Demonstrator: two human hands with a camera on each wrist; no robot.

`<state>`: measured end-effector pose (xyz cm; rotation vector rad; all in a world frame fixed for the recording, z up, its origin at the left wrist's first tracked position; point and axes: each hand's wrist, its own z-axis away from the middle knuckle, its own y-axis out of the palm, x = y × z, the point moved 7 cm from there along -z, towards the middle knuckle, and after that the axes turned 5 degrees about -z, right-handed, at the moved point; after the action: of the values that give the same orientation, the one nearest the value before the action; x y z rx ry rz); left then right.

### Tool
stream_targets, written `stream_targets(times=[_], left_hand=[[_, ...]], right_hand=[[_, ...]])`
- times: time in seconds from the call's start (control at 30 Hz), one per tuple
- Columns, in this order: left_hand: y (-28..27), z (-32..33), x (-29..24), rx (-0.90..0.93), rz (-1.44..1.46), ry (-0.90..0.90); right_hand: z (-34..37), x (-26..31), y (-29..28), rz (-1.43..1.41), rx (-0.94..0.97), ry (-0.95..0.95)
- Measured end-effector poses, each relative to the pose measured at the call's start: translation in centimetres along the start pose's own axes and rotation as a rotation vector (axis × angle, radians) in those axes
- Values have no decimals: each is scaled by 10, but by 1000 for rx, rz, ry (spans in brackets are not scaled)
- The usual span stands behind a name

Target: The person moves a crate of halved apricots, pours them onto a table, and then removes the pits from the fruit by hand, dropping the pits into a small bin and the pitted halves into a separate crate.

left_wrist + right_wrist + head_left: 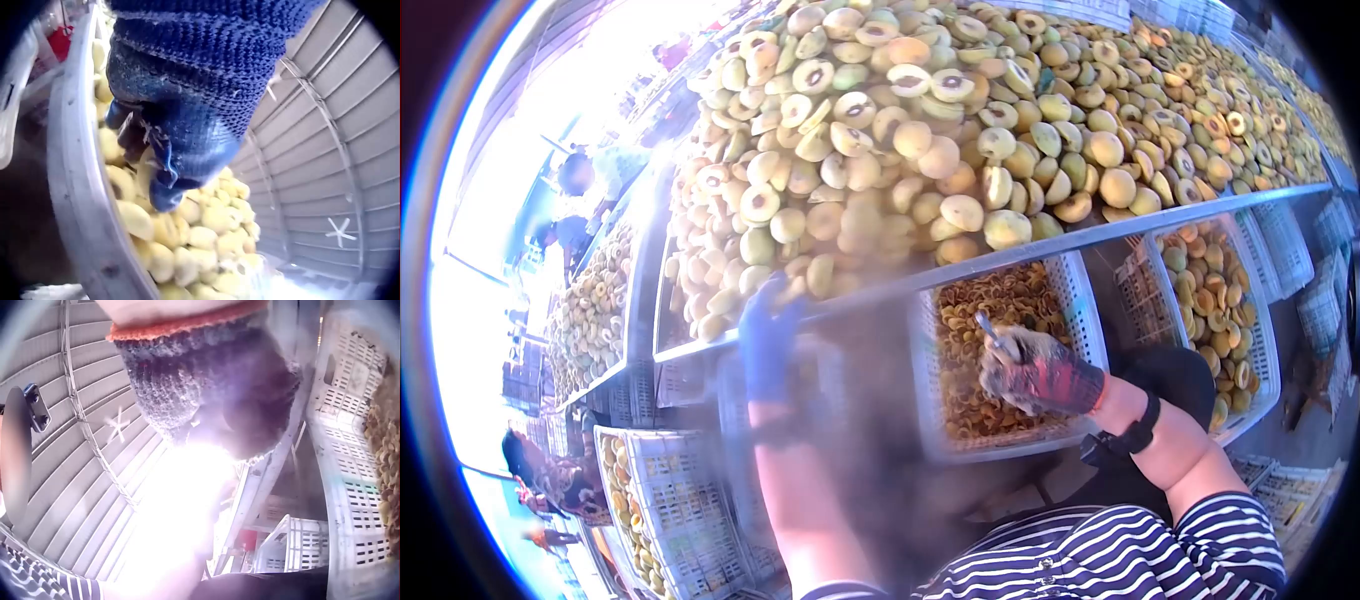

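Halved yellow peaches (920, 140), many with dark hollows, are heaped on a metal-edged table (1000, 262). My left hand (772, 340), in a blue glove, is blurred at the table's near edge in the head view. In the left wrist view its curled fingers and thumb pinch a peach half (145, 170) just over the heap; a bare fingertip shows through the torn glove. My right hand (1040, 370), in a dirty grey and red glove, grips a slim metal tool (988, 328) above a white crate (1090, 310) of brown scraps (965, 395). Glare hides that tool in the right wrist view.
A crate of peach halves (1215, 310) stands to the right, below the table edge. Stacked white crates (685, 500) with fruit stand at lower left. Another fruit-covered table (595, 325) and a person (560, 475) are farther left.
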<state>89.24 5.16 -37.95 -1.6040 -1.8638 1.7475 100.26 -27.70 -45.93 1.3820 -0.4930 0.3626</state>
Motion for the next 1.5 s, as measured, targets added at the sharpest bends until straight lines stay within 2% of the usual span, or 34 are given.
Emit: stream_targets(times=[0.03,0.07,0.1,0.13,0.2,0.27,0.3,0.37,0.4,0.43,0.47,0.53,0.6,0.67,0.73,0.83,0.93,1.03,1.13,1.17,1.2,1.3,1.33,1.4,1.43,1.47,1.5], left_hand=[[1,8,-34,54,24,112],[7,23,-68,147,204,120],[14,40,-103,227,303,131],[16,54,-141,284,276,436],[28,88,-182,358,349,499],[28,106,-208,437,713,299],[28,114,-218,462,1030,101],[38,124,-227,403,1270,-84],[45,125,-228,328,1206,-49],[50,124,-225,254,1141,-22],[60,121,-218,263,1197,-63],[76,110,-203,264,1232,-110],[95,104,-191,234,1440,-318],[102,99,-184,204,1150,-188],[109,96,-184,195,1042,-146],[117,95,-182,197,943,-90],[113,97,-187,191,874,-33],[115,101,-186,239,883,-7],[96,100,-197,251,781,177],[102,101,-191,292,858,101],[106,101,-187,327,935,20],[82,100,-223,239,680,210],[94,102,-210,152,781,188],[103,105,-203,18,931,153],[109,109,-193,106,1035,1],[107,111,-194,178,1137,-163],[106,111,-200,277,1121,-193]], right_hand=[[2,5,6,-4,-6,-25],[3,14,20,-9,-12,-50],[9,24,33,166,-147,-127],[15,35,45,343,-285,-201],[8,26,37,295,-157,-318],[11,33,37,735,-124,-663],[17,40,51,1210,-156,-941],[13,36,59,1356,-194,-1008],[4,32,52,1027,-192,-811],[1,28,48,924,-204,-711],[-1,24,44,818,-223,-616],[9,29,42,1060,-295,-632],[21,37,41,1302,-372,-638],[32,43,49,1505,-416,-662],[45,58,75,1677,-408,-718],[46,54,63,1686,-420,-802],[47,52,60,1732,-438,-741],[36,31,32,1388,-333,-580],[29,21,23,1120,-270,-398],[28,22,24,1069,-246,-362],[33,27,32,1071,-210,-371],[35,29,31,1011,-208,-421],[34,31,28,982,-224,-442],[35,28,40,732,-153,-303],[35,24,44,603,-117,-234],[34,18,41,717,-116,-206],[32,9,34,830,-117,-172]])
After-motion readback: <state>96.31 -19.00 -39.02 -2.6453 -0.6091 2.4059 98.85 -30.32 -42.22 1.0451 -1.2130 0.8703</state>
